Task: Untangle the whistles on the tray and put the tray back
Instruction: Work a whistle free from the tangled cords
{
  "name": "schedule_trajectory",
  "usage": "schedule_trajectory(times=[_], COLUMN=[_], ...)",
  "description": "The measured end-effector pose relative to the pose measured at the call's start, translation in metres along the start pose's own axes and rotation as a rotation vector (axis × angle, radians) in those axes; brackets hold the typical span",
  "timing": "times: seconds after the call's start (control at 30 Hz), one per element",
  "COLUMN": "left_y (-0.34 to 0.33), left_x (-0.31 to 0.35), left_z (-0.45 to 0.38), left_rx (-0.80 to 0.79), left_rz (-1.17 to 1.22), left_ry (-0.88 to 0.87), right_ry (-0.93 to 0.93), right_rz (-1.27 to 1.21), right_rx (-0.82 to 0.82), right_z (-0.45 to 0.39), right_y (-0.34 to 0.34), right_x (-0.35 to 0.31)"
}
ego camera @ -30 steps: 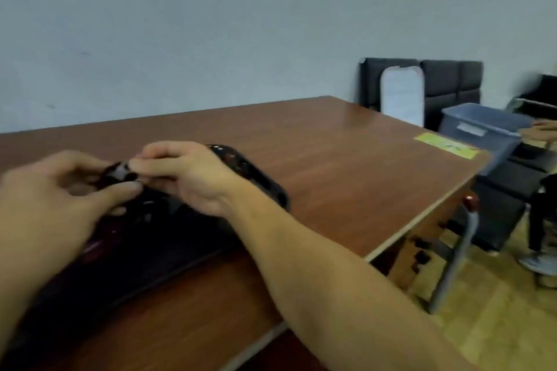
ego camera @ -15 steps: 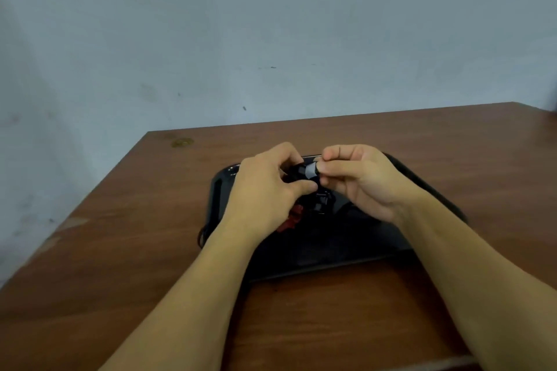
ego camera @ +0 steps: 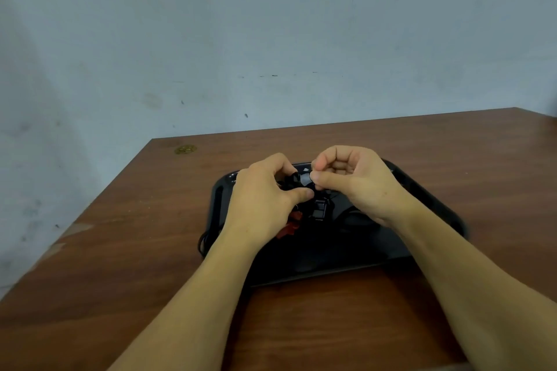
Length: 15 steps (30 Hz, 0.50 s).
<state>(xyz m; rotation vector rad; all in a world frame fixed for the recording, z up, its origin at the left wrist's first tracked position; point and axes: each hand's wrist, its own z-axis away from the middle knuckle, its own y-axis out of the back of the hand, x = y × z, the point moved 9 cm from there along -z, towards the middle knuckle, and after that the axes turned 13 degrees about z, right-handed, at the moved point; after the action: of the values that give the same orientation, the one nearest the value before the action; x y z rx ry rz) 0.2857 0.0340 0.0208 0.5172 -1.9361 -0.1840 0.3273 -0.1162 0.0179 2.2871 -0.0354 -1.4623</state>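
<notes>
A black tray (ego camera: 428, 208) lies on the brown table in front of me. Above its far half, my left hand (ego camera: 262, 196) and my right hand (ego camera: 352, 181) meet over a tangle of whistles. My left fingers and thumb curl round a black whistle (ego camera: 294, 182) and its cords. My right thumb and forefinger pinch a small grey-white piece (ego camera: 305, 179) on that bundle. Another black whistle (ego camera: 319, 209) hangs just below the hands, and a red whistle (ego camera: 291, 224) lies on the tray under my left wrist. A black cord loop (ego camera: 203, 239) spills over the tray's left edge.
The wooden table (ego camera: 135, 235) runs to a pale wall at the back and left. A small yellowish mark (ego camera: 185, 149) sits near the table's far left corner. The table's left edge is close to the tray.
The view has swung left from the table's right end and chairs to centre on the tray. Both hands stay on the whistle bundle; my right fingers have curled up higher.
</notes>
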Motion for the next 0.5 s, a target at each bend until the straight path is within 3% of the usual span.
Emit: schedule_trajectory(times=[0.2,0.33,0.5], left_y=[0.0,-0.003,0.0], left_x=[-0.005,-0.006,-0.01], left_z=[0.001,0.002,-0.002], left_rx=[0.01,0.004,0.028], left_rz=[0.072,0.117,0.124], left_ry=[0.042,0.067,0.051], right_ry=[0.147,0.185,0.438], right_rz=[0.187,0.247,0.633], right_rx=[0.116,0.108,0.134], right_z=[0.006,0.011,0.017], right_y=[0.002,-0.006,-0.024], right_x=[-0.019,-0.024,-0.049])
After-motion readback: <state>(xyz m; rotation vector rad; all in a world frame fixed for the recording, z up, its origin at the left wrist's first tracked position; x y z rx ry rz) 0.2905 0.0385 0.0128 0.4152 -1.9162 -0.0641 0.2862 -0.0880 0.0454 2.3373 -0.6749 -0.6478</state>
